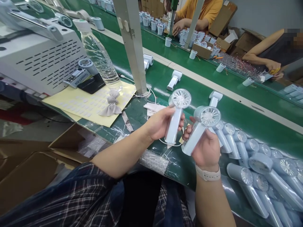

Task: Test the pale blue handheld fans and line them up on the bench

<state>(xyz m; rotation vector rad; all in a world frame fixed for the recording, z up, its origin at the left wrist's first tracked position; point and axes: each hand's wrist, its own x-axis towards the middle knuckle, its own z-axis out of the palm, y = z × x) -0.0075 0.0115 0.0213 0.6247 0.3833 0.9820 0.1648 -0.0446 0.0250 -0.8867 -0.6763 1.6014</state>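
Observation:
Two pale-blue handheld fans are held up side by side over the green bench edge. My left hand [162, 123] is closed around the handle of one handheld fan [174, 126], whose round clear grille faces up toward me. In my right hand [208, 148], which wears a white wristband, a second handheld fan [195, 137] leans to the right, gripped by its handle. Dark lettering shows partly on that handle. Close to the right hand lies a pile of similar fans [260, 157]. A white cable [165, 143] runs on the bench below the left-hand fan.
A metal post [132, 47] rises from the bench. At left stand a slotted white machine [47, 60], a water bottle [98, 53] and a yellow sticker sheet [82, 107]. Single fans [174, 79] lie on the green conveyor [158, 75]. Co-workers handle parts across it.

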